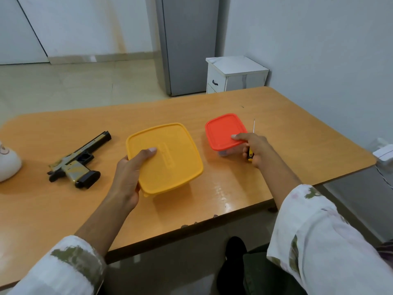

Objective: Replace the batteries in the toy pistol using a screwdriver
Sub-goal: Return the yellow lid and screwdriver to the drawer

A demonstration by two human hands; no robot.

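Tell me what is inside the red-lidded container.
Through the container's clear wall, a small bluish shape shows; the red lid and right hand hide the rest. It cannot be identified.

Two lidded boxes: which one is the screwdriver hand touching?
The smaller red-lidded box; the right hand, gripping the screwdriver, rests a fingertip on that lid. The left hand holds the larger yellow-lidded box.

Smooth wood-look laminate worktop, glossy glare nr the forearms. Yellow lid under left hand & red lid under right hand: smooth matt plastic. Screwdriver in right hand: thin metal shaft, yellow/black plastic grip. Toy pistol left of left hand: mottled gold finish w/ matt black parts.
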